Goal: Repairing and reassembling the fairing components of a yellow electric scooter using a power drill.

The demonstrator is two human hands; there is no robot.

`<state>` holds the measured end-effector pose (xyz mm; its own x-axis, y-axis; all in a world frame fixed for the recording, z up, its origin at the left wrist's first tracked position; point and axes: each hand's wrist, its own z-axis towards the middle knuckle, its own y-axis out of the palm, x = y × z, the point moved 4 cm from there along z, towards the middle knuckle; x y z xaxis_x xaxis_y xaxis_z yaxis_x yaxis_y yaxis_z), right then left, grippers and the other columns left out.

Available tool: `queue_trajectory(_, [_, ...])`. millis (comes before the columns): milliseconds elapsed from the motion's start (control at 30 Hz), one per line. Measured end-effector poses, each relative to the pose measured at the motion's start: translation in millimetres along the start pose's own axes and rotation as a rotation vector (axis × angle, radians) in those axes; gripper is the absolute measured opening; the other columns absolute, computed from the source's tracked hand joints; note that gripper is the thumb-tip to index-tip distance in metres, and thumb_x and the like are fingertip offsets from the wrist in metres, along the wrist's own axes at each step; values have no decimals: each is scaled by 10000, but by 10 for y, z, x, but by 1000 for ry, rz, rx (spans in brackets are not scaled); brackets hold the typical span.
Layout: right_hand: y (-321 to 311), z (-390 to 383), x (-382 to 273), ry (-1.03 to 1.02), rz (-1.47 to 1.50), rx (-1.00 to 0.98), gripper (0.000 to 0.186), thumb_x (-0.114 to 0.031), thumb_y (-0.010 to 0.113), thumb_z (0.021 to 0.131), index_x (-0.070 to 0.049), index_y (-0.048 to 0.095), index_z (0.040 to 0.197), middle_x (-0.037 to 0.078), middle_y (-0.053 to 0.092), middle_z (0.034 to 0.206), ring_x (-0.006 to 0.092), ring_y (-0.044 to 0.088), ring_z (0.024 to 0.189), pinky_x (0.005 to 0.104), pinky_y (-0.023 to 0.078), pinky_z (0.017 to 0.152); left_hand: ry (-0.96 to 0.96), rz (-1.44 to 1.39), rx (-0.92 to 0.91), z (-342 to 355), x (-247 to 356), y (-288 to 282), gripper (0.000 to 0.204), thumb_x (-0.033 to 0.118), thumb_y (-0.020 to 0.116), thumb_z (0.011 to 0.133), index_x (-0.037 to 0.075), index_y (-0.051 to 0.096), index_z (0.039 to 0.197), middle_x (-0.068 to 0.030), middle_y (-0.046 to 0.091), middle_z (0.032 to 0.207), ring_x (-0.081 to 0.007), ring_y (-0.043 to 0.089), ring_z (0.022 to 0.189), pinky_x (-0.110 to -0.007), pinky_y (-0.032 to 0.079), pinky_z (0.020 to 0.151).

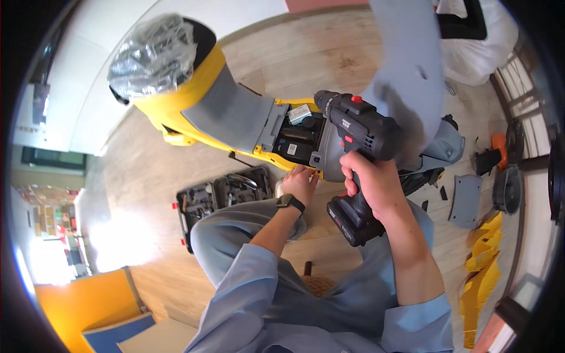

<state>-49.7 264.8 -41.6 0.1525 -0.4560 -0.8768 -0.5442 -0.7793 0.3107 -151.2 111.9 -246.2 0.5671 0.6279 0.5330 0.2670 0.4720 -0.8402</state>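
My right hand [371, 179] grips a black cordless drill [356, 120] with red buttons and a battery base. Its chuck is over the right edge of an open compartment [297, 144] in a yellow-and-grey vehicle body [232, 117], which holds black parts and a silver part [299, 114]. My left hand [299, 183] has its fingers bent at the lower yellow edge beside the compartment; whether they hold something small I cannot make out. A tall grey panel [412, 47] rises behind the drill. Crumpled clear plastic [150, 56] sits on the vehicle's left end.
An open tool case [200, 203] lies left of my legs. Loose grey panels [465, 200], yellow pieces [482, 259] and black-and-orange parts [499, 150] lie on the wooden floor [147, 176] at right. Coloured boards [82, 306] are at lower left; a white bag [482, 53] is at upper right.
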Motion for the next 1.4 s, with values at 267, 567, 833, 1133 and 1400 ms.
queue_trajectory(267, [-190,62,36,-89,-100,55,283,-250,642,734,23,613,802,130,637,644,241,642,584,340,497,597,99,300,-18,49,186,43,159,285,633,806,144,706,822,-36,621,831,-261,634,791,-400,491,703])
queue_trajectory(567, [-132,25,-85,-5,-103,4,284,-248,625,735,21,588,819,114,627,595,245,661,539,339,532,555,-50,326,-162,162,120,161,233,323,645,767,95,649,813,-90,649,881,-313,656,819,-442,514,706])
queue_trajectory(833, [-60,53,-63,-37,-96,-3,300,-230,628,733,26,574,880,109,620,572,220,649,497,330,526,519,-160,300,-244,189,22,162,277,341,621,797,71,647,854,-144,664,909,-348,668,822,-456,538,699])
queue_trajectory(1133, [13,90,-5,-145,-278,83,219,-238,643,761,-23,627,726,64,599,548,154,594,462,324,465,469,-23,381,-504,278,120,309,267,311,609,787,56,625,864,-178,633,935,-344,650,847,-447,513,727])
queue_trajectory(1400, [85,195,37,-252,-316,170,442,-297,658,711,33,595,998,222,667,780,371,667,792,425,532,727,266,127,-428,182,117,468,223,271,603,791,55,601,843,-154,608,874,-330,628,831,-433,497,711])
